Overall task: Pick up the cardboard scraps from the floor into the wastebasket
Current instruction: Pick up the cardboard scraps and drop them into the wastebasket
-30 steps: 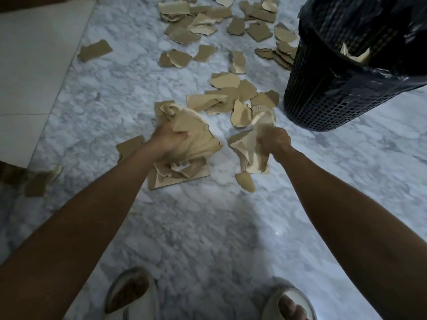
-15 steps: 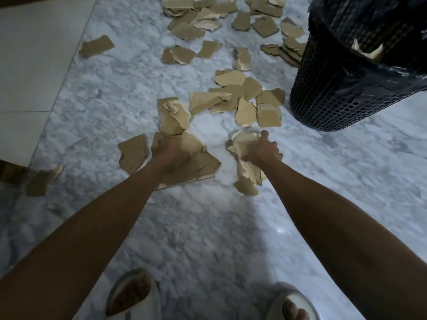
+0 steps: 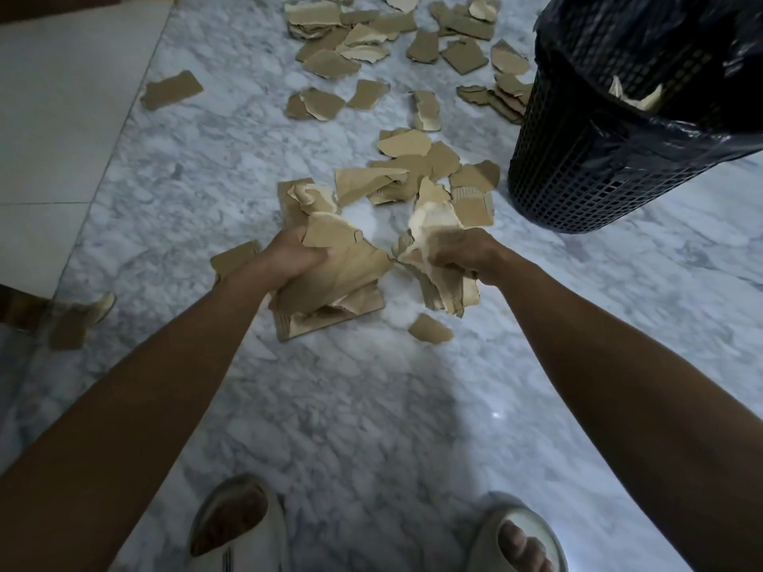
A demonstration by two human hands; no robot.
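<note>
The left hand (image 3: 289,258) has its fingers curled round a bundle of brown cardboard scraps (image 3: 338,278), several flat torn sheets stacked loosely, their long axis running from the hand down and to the right, the lowest sheet showing a straight cut edge and corrugated ribs at its near corner. The right hand (image 3: 458,251) grips a second bunch of scraps (image 3: 437,258), paler on the torn faces, held roughly upright so the pieces point up past the knuckles and hang down below the palm; the fluted core shows along their lower edges. The two bundles nearly meet between the hands. One small rounded scrap (image 3: 430,329) lies flat on the floor (image 3: 371,406) just below the right-hand bunch. More scraps (image 3: 413,167) lie scattered beyond the hands in a band that stretches away toward the top of the view, all irregular, ragged-edged and matte tan. The floor is glossy grey-white veined marble, bordered at left by plain cream tiles (image 3: 62,117). The wastebasket (image 3: 586,158) stands at upper right, a dark plastic lattice cylinder lined with a crinkled black bag, pale cardboard showing inside its mouth. Two pale slide sandals (image 3: 243,530) appear at the bottom edge.
</note>
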